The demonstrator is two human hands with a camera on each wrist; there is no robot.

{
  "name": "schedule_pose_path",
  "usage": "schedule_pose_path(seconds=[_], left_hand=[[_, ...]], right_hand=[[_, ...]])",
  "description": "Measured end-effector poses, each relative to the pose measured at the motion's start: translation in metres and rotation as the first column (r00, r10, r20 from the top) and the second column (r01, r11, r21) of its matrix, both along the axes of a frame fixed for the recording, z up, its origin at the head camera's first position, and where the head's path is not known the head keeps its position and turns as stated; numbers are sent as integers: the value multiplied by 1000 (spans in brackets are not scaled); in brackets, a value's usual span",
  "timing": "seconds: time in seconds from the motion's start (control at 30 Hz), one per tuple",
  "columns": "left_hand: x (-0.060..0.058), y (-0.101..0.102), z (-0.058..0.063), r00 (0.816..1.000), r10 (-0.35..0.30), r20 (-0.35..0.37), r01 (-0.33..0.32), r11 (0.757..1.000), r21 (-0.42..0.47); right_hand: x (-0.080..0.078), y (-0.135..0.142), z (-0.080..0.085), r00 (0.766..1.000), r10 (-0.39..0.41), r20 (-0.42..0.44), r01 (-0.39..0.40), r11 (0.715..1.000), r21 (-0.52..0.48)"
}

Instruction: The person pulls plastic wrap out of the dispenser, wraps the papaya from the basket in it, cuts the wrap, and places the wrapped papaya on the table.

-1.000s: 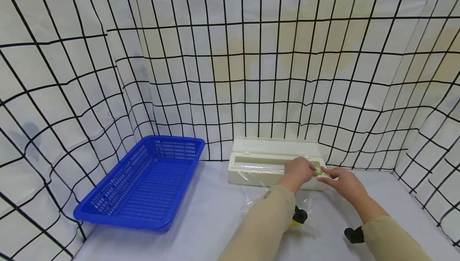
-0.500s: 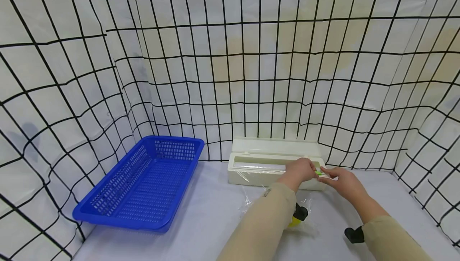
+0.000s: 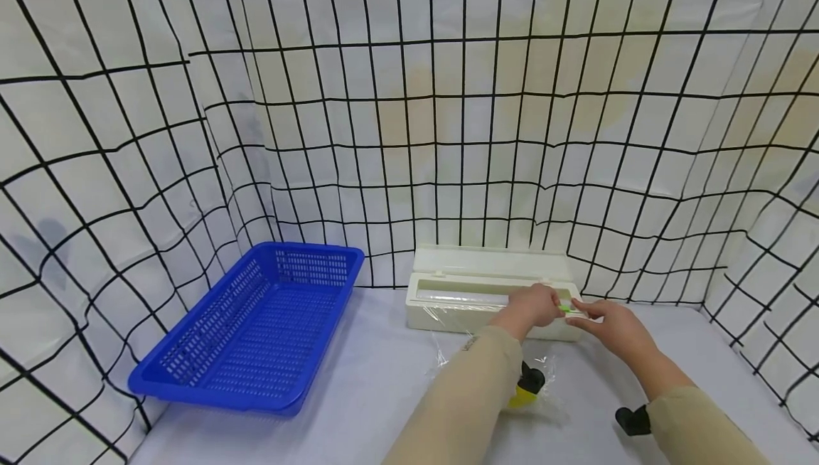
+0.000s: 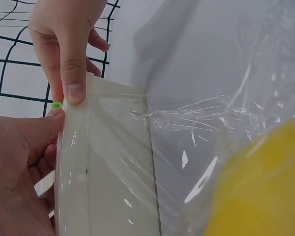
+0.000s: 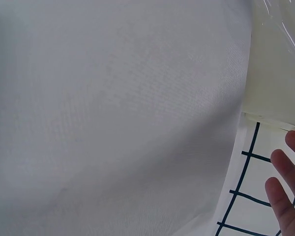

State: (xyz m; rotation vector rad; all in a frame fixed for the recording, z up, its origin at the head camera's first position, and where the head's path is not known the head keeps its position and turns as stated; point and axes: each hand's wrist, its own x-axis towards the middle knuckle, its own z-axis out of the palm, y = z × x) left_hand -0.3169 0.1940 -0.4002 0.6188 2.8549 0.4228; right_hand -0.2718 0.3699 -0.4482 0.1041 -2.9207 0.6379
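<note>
A cream cling film dispenser (image 3: 493, 319) stands at the back of the table, its lid raised and a roll of film (image 3: 462, 296) inside. At its right end my left hand (image 3: 534, 303) pinches a small green slide cutter (image 4: 56, 104) on the front edge. My right hand (image 3: 614, 326) grips the dispenser's right corner, thumb on top. Clear cling film (image 4: 196, 123) runs over the box front and down onto the table. Beside it in the left wrist view is a rounded yellow object (image 4: 265, 187), seen through film; my left sleeve partly hides it in the head view.
A blue plastic basket (image 3: 256, 401) stands at the left of the white table (image 3: 358, 380). Black wire mesh (image 3: 448, 145) over white sheeting closes in the back and sides. Black wrist camera mounts (image 3: 632, 421) show beside the sleeves.
My left hand and forearm have shifted very slightly left, and more of the yellow object shows. The right hand stays at the dispenser's corner.
</note>
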Motion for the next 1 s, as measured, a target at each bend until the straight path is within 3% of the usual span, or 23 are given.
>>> schedule_pose_path(seconds=[0.13,0.63,1.0], left_hand=[[-1,-2,0,1000,-15,-20,14,1000,-20],[-7,-17,8,999,-21,28,21,1000,1],[-6,-23,9,999,-43,10,43,998,-53]], right_hand=[[0,0,0,1000,-7,9,7,1000,-3],[3,2,5,1000,-24,12,24,1000,15],[0,0,0,999,-37,40,37,999,8]])
